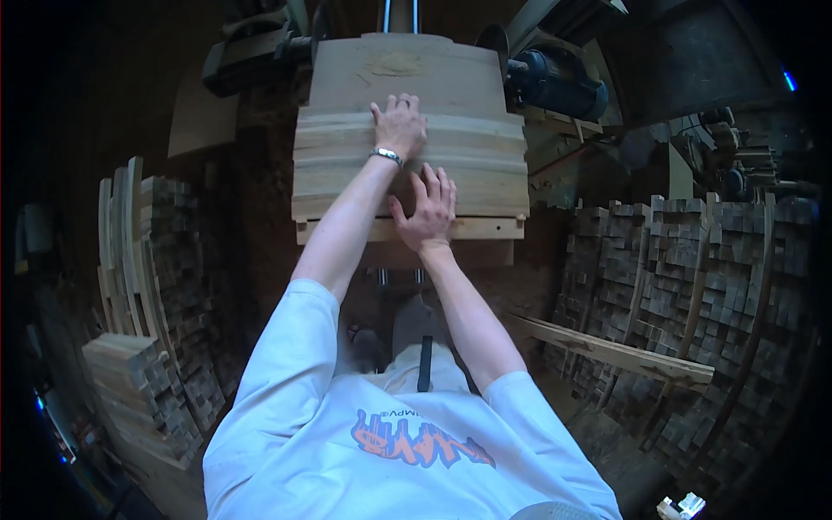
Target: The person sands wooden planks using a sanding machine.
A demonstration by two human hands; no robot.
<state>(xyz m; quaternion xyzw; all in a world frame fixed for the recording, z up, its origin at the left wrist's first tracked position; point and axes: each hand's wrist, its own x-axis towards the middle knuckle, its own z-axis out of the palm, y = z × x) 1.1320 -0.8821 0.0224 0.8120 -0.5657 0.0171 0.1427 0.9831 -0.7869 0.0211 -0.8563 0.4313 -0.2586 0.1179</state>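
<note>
Several wooden boards (338, 184) lie side by side on a sliding saw table (347, 74), their ends roughly lined up on both sides. My left hand (400, 128) rests flat on the farther boards, fingers apart, with a bracelet on the wrist. Nearer to me, my right hand (426, 210) lies on the closest boards, fingers stretched forward and thumb out to the left. Its heel is over the wooden rail (485, 229) along the table's front edge. Neither hand is wrapped round anything. A small heap of sawdust (394, 64) sits on the table beyond the boards.
A saw blade (492, 42) with a blue motor (563, 82) stands at the far right; another motor (251, 62) is at the far left. Metal rails (400, 16) run ahead. Stacked wood blocks (676, 269) flank me, and a plank (615, 351) juts in from the right.
</note>
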